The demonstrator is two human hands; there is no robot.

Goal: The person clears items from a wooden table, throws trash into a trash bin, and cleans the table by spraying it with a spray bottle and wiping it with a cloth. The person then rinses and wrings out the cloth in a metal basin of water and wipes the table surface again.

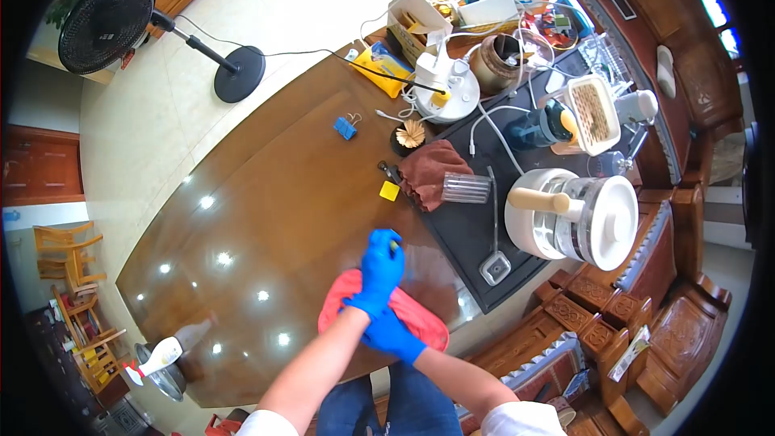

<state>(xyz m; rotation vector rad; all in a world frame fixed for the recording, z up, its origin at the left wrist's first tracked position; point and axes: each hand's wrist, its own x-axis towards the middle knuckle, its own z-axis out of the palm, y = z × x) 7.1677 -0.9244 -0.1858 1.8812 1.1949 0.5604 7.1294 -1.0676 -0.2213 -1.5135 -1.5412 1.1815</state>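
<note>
Both my hands wear blue gloves and meet near the table's front edge. My left hand (379,266) is closed in a fist over the wooden tabletop (274,210). A small yellow-and-dark bit shows at its fingers; I cannot make out what it belongs to. My right hand (393,336) lies just below, against the left wrist and over a pink-red cloth (425,321). Its fingers are mostly hidden, so whether it grips the cloth does not show. The cloth spreads out flat on both sides of my hands.
Beyond my hands lie a yellow sticky-note pad (389,190), a brown cloth (432,171) and a blue binder clip (345,127). A glass kettle (569,218) stands on the black tray (452,230) at right. A spray bottle (164,353) is at left, a fan (109,23) behind.
</note>
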